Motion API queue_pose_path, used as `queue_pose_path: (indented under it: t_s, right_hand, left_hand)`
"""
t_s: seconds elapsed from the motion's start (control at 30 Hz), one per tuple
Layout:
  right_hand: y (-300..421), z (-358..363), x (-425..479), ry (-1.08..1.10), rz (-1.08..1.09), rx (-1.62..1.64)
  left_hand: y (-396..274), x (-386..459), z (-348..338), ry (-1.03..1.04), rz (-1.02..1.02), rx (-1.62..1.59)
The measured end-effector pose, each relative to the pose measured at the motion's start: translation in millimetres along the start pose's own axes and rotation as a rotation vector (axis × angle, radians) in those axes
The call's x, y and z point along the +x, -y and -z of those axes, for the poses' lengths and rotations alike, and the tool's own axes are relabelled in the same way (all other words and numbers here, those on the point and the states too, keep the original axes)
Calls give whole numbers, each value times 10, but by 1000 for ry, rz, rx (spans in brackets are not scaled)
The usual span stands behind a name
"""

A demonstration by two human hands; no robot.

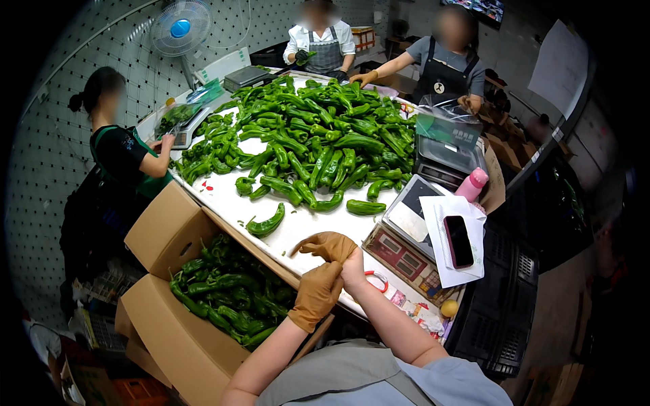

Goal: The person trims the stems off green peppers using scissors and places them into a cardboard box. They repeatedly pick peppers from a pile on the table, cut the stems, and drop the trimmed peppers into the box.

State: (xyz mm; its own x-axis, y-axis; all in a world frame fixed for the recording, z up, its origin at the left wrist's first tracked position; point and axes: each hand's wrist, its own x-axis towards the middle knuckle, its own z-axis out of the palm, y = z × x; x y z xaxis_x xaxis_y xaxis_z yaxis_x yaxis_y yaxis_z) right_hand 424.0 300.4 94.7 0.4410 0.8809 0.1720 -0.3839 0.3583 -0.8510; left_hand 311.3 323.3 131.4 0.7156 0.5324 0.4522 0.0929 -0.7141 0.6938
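Observation:
Both of my hands wear thin brown gloves and meet above the near edge of the white table (297, 228). My left hand (317, 297) pinches the cuff of the glove on my right hand (327, 247). The right hand's fingers point left, loosely bent, with nothing seen in them. A single curved green pepper (266, 222) lies beyond my hands to the left. Behind it spreads a large pile of green peppers (315, 132). Below and left of my hands, an open cardboard box (177, 335) holds more green peppers (228, 294).
Weighing scales (414, 213) stand at the right, with papers and a phone (458, 242) on one. A pink bottle (473, 183) and black crates (500, 304) are nearby. A co-worker (122, 142) stands left; two more stand across the table. A fan (180, 28) stands behind.

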Motion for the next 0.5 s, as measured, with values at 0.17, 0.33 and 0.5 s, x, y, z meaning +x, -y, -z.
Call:
queue_pose_path:
  t_s: [0.17,0.33,0.5]
  right_hand:
    - [410,-247,-45,82,-457,291]
    - [429,-277,77,195,-429,402]
    - [661,-438,164,331,-170,536]
  left_hand:
    - [-14,70,68,38,-78,202]
    - [2,90,-52,-131,42,263]
    - [-16,281,-119,-302,-84,363]
